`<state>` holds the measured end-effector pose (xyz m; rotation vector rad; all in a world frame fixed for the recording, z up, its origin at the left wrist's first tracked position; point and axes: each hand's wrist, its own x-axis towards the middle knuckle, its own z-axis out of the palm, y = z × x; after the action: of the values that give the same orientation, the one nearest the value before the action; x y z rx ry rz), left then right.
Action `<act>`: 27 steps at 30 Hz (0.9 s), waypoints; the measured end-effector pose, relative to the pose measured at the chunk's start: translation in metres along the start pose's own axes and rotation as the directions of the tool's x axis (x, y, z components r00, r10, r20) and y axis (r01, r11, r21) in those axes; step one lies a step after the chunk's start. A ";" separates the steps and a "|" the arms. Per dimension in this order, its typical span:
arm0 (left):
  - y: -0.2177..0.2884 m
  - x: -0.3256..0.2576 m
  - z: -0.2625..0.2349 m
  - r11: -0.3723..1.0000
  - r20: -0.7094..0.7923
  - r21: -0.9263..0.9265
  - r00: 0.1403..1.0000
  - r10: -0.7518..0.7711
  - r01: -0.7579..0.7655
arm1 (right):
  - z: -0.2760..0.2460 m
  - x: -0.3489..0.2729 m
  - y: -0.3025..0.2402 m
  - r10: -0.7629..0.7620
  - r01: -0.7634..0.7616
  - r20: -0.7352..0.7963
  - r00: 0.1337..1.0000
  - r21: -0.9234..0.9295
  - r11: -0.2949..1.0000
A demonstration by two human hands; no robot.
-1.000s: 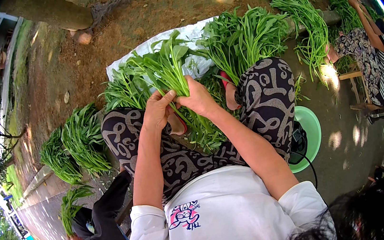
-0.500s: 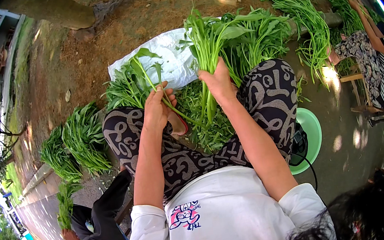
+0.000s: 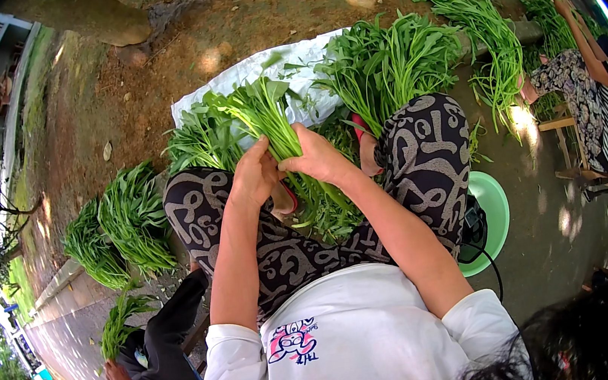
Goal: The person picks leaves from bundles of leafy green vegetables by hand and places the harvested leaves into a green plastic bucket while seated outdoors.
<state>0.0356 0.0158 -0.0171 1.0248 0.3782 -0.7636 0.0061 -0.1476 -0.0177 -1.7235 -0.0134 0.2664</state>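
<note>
A bunch of water spinach [image 3: 264, 115] stands between my two hands, its leafy tops pointing away and tilted to the left. My right hand [image 3: 315, 158] is closed around the stems. Against their left side, my left hand [image 3: 255, 172] is closed with the fingers curled; the single stem it held earlier cannot be told apart from the bunch. Below the hands, between my knees, lie loose leaves and stems [image 3: 326, 214]. A pile of greens [image 3: 203, 138] rests by my left knee, and a larger water spinach pile [image 3: 405, 56] lies beyond my right knee.
A white plastic sheet [image 3: 200, 89] is spread on the dirt ahead. Bundles of greens [image 3: 133, 218] lie along the kerb at left, others [image 3: 483, 39] at right. A green basin [image 3: 496, 212] holding a black bag sits by my right leg. People handle greens on both sides.
My right hand has brought the bunch left and down to my left hand, tilting it. The hands now meet at the stems. The person at lower left has shifted their greens.
</note>
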 end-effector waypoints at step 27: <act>0.138 -0.004 0.043 0.574 -0.173 0.173 0.549 0.818 -0.800 | -0.035 -0.021 -0.064 -0.569 0.332 -0.373 0.733 -0.535 0.777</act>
<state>0.1303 0.0213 0.0924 1.2141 0.0319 0.2122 0.0010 -0.1735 0.0532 -2.1236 -0.1183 -0.6402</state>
